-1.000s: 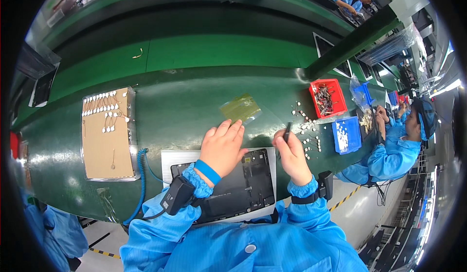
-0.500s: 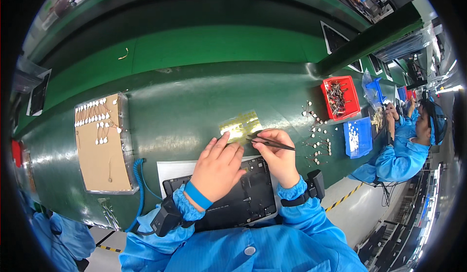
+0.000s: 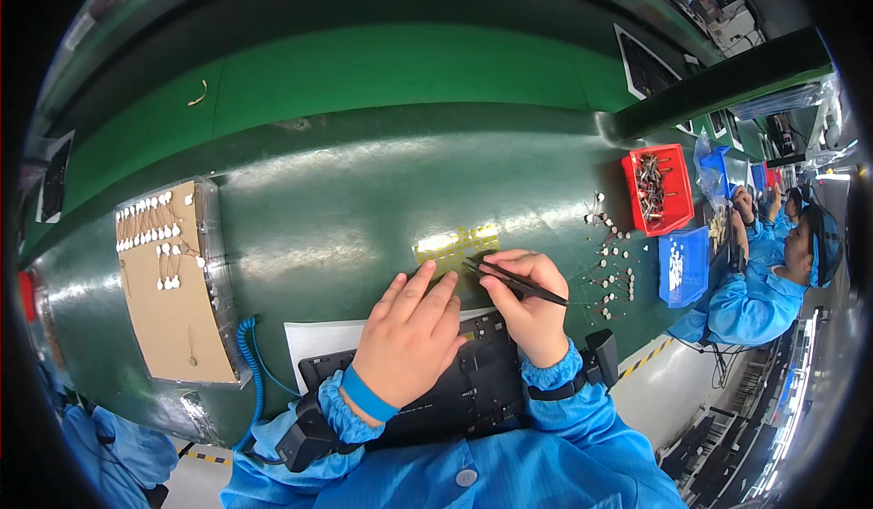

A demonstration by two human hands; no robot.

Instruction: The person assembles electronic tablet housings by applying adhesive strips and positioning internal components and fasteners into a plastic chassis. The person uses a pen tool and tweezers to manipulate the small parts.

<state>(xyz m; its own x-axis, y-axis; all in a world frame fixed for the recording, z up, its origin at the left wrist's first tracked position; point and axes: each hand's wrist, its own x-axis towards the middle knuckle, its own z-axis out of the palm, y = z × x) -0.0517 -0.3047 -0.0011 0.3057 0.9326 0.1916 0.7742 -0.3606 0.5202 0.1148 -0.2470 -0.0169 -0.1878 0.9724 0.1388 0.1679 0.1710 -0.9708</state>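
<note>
Right fingers pinching black tweezers, left fingers slightly spread, touching yellow film

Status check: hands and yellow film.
Right hand holding black tweezers, tips at yellow film. Left hand at film's near edge. Black panel partly hidden by left hand.

Centre of the frame: the right hand, earlier apart from the yellow film, is now just beside it; the black tweezers, formerly near upright, slant with tips at the film's lower right. With the shifted view, the red bin and blue bin appear farther right, the cardboard sheet farther left and lower.
</note>
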